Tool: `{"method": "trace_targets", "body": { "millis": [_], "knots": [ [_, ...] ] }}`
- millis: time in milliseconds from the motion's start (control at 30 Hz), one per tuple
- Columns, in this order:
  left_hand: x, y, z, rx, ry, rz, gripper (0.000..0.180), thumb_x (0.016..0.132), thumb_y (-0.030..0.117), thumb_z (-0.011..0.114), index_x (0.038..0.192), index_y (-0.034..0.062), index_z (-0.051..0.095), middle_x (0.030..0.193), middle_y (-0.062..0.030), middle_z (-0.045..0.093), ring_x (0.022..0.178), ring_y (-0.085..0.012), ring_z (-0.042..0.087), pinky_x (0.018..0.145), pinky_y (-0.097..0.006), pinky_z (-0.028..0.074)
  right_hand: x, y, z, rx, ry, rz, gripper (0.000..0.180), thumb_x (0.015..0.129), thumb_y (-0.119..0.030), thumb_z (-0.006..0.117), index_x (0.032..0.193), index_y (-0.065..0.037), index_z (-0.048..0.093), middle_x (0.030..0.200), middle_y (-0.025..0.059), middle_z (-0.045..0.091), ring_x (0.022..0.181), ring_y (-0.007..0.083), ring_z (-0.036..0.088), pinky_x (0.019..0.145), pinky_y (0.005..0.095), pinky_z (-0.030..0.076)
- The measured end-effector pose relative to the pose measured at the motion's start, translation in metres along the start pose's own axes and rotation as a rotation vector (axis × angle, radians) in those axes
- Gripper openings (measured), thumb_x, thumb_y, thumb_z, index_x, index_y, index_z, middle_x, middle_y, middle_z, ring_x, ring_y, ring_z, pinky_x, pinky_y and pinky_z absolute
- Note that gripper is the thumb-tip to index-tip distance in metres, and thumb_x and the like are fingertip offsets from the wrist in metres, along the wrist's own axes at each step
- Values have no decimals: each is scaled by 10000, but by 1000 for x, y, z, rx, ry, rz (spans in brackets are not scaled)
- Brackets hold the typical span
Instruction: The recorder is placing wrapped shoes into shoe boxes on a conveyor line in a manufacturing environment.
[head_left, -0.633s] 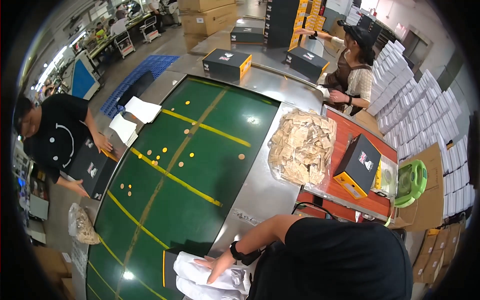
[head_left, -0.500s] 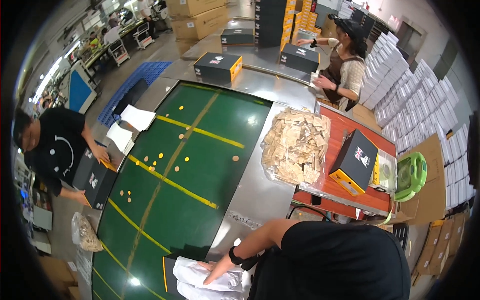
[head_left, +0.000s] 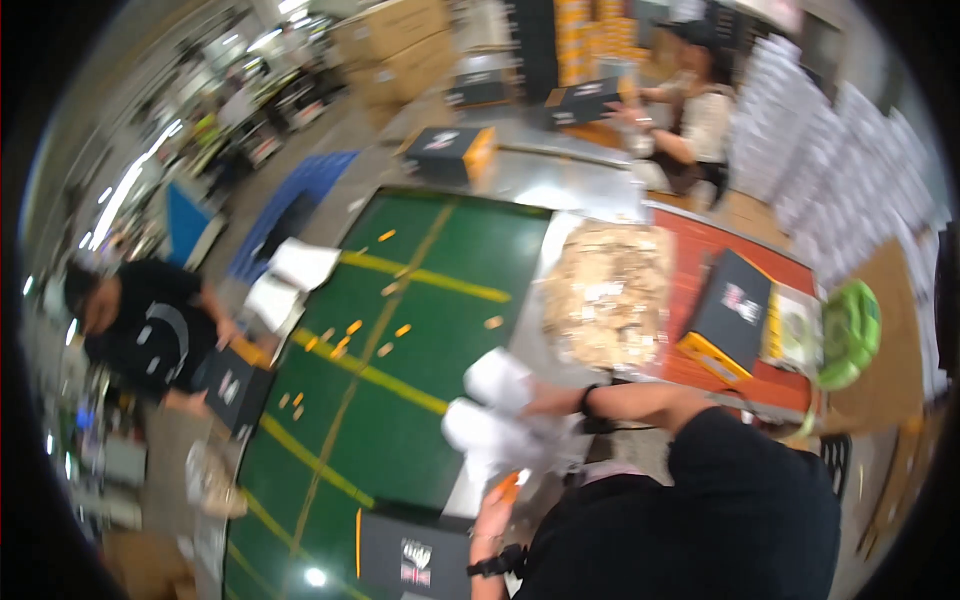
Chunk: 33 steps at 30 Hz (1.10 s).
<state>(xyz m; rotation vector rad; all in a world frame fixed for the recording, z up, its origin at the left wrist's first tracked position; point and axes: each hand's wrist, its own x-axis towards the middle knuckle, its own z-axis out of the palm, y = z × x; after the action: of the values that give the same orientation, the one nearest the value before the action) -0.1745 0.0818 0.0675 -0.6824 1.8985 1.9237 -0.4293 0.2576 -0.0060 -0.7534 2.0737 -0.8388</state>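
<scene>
My right hand (head_left: pixel 548 398) reaches across from the right and grips white paper-wrapped bundles (head_left: pixel 490 425), held over the near right edge of the green conveyor (head_left: pixel 330 440). Motion blurs the bundles, and what is inside them is hidden. Lower down, my left hand (head_left: pixel 492 518) is closed around a small orange piece (head_left: pixel 510 487) whose kind is unclear. Just left of that hand, a black box (head_left: pixel 400 553) with an orange edge lies on the belt. Several small orange and tan pieces (head_left: pixel 352 328) are scattered over the belt farther off.
A bag of brown paper packets (head_left: pixel 608 295) sits right of the belt, beside another black box (head_left: pixel 728 312) on a red table. A green plastic item (head_left: pixel 850 335) stands past it. Co-workers handle boxes at left (head_left: pixel 238 388) and far right (head_left: pixel 585 102).
The white bundles have risen off the black box and moved up and right with my right hand. My left hand has come into view. The far co-worker has lifted a box. The whole view has shifted.
</scene>
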Motion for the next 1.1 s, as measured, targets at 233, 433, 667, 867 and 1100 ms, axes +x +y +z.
{"method": "trace_targets", "body": {
  "millis": [233, 433, 667, 867, 1100],
  "knots": [
    [-77, -38, -103, -408, 1179, 139, 280, 890, 109, 615, 1143, -12, 607, 983, -40, 662, 843, -92, 586, 754, -228, 470, -48, -50, -24, -479, 289, -137, 839, 719, -315, 702, 1419, -59, 317, 1393, 308, 357, 1280, 451, 362, 1085, 508, 258],
    [-124, -186, -115, -525, 1614, -120, 330, 832, 45, 529, 1153, 21, 599, 765, -70, 605, 670, -146, 543, 649, -281, 471, -3, -135, 77, 37, -239, -475, 756, 769, -229, 712, 1397, -16, 348, 1420, 266, 351, 1357, 382, 294, 1110, 407, 256],
    [-95, -168, -23, -1424, 693, 163, 665, 941, 305, 516, 1467, 50, 199, 1214, -101, 572, 1016, -164, 572, 857, -260, 460, -28, -204, 140, -571, -530, -449, 974, 672, -400, 771, 1446, -69, 283, 1397, 323, 329, 1215, 398, 473, 983, 412, 418],
    [-125, -201, -16, -1325, 653, 285, 520, 944, 263, 546, 1412, 88, 403, 1344, -67, 507, 1223, -146, 462, 1049, -257, 320, -16, -164, 128, -488, -756, -531, 1032, 651, -354, 799, 1471, -118, 219, 1198, 237, 555, 1113, 366, 562, 960, 399, 442],
    [-63, -178, -24, -1070, 1110, 218, 523, 943, 151, 533, 1431, 83, 356, 1125, -60, 613, 1013, -135, 548, 897, -264, 435, -28, -175, 126, 194, -740, -173, 896, 784, -198, 753, 1465, -54, 190, 1359, 153, 438, 1259, 239, 429, 1055, 344, 344]
  ]
}}
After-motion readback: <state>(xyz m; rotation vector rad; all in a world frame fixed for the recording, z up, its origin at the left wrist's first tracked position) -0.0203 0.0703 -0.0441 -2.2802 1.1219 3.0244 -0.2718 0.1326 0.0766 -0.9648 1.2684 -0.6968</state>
